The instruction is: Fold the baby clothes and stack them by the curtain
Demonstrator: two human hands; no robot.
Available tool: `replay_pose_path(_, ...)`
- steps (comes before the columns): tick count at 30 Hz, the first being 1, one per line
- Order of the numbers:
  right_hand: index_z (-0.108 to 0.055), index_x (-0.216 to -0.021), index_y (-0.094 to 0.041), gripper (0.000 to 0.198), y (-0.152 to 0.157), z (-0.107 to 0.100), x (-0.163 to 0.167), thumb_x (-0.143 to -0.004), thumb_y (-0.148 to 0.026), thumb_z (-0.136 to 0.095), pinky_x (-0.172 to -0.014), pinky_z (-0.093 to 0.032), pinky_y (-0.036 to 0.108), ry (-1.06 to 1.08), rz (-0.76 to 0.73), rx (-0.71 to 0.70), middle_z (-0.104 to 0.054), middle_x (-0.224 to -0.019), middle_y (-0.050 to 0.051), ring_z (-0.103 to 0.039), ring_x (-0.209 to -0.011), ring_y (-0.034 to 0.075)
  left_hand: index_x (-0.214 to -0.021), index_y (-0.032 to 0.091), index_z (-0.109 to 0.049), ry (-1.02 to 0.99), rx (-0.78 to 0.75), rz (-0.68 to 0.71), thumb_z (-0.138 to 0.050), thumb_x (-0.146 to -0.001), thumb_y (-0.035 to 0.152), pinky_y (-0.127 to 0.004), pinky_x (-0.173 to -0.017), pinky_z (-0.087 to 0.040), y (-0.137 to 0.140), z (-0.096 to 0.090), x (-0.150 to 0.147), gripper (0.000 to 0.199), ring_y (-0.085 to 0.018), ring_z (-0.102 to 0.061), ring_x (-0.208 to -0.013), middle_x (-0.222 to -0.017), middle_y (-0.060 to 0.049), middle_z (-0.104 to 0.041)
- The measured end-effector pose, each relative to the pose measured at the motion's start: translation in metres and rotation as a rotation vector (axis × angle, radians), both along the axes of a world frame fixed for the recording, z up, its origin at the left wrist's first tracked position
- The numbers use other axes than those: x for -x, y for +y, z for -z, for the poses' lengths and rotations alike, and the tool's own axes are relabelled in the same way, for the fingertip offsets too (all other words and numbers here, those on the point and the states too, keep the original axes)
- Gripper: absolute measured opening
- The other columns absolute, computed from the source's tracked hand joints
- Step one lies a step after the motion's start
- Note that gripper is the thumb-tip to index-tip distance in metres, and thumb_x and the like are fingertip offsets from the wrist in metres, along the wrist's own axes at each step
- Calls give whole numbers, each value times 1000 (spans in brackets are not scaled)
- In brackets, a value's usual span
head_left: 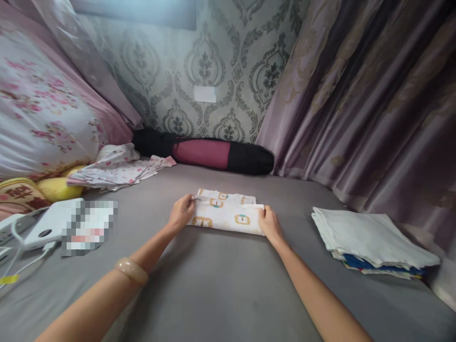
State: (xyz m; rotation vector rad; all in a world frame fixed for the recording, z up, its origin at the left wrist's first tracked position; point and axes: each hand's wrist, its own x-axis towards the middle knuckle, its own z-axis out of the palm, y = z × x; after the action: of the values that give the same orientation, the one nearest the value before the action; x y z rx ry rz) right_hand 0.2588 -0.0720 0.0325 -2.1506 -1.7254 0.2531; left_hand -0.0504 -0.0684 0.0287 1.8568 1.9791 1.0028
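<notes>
Grey bed (213, 289), viewed from the near side. A folded cloth (226, 216) was mid-scene over the bed, held at both ends, well apart from everything else there. White ground, tan lion-like faces, small teal marks. Long side ran left to right; a far layer showed beyond the near fold.

Left hand (182, 210): grasping the cloth at its left end, fingertips closed near the far corner. Pale bangle (131, 271) on that forearm. Right hand (270, 227): grasping the right end, thumb on top, fingers mostly hidden. Cloth was fairly flat between the two; could not tell whether its near edge touched the bed.

Right: stack of folded cloths (370, 237), white uppermost, blue and a little yellow showing lower down. Beyond it, a mauve curtain (309, 104) hung in deep folds.

Far: long bag (201, 153), black with a dark red middle, lying along the foot of the patterned wall (153, 80). Small white plate (204, 94) on the wall above it.

Left: flowered bedding (42, 109) piled high; a rumpled printed garment (117, 172) lay beside it, next to something yellow (59, 189). Nearer, a white device (59, 221) with a cable (45, 251) plugged in; just beside it a packet (90, 225), blurred past reading.
</notes>
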Motion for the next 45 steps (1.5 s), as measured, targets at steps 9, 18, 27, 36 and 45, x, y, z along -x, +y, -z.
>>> replay_pose_path(9, -51, -119, -18, 37, 19, -3, 11, -103, -37, -23, -68, -40, 29, -146, 19, 24, -70, -98, 12, -67, -87, 23, -104, 20, -57, 112, -96, 9, -35, -93, 24, -30, -75, -43, 29, 13, -6, 25, -21, -60, -92, -101, -9, -66)
replay_pose_path(18, -51, -116, -16, 37, 38, -3, 15, -103, -35, -22, -69, -42, 29, -204, 20, 28, -70, -101, 13, -67, -91, 22, -102, 21, -56, 129, -135, 20, -35, -94, 24, -32, -76, -45, 52, 22, -7, 22, -21, -59, -92, -100, -8, -64)
replay_pose_path(27, -49, -117, -16, 36, 50, 2, 14, -103, -36, -23, -75, -44, 31, -150, 36, 34, -68, -105, 15, -67, -95, 24, -101, 20, -56, 102, -110, 17, -34, -94, 24, -33, -77, -45, 64, 26, -8, 23, -21, -59, -93, -99, -9, -63)
replay_pose_path(36, -49, -117, -14, 32, 54, 6, 15, -101, -30, -26, -76, -46, 33, -138, 90, 48, -67, -107, 18, -67, -96, 25, -100, 20, -53, 138, -94, -33, -36, -94, 27, -33, -81, -46, 76, 42, -6, 19, -21, -61, -93, -96, -9, -63)
replay_pose_path(45, -53, -116, -11, 29, 55, -5, 12, -96, -21, -34, -80, -46, 35, -107, 91, 41, -64, -111, 19, -65, -100, 26, -111, 13, -50, 206, -8, -125, -41, -92, 28, -40, -88, -45, 71, 21, -12, 26, -28, -58, -104, -109, -19, -58)
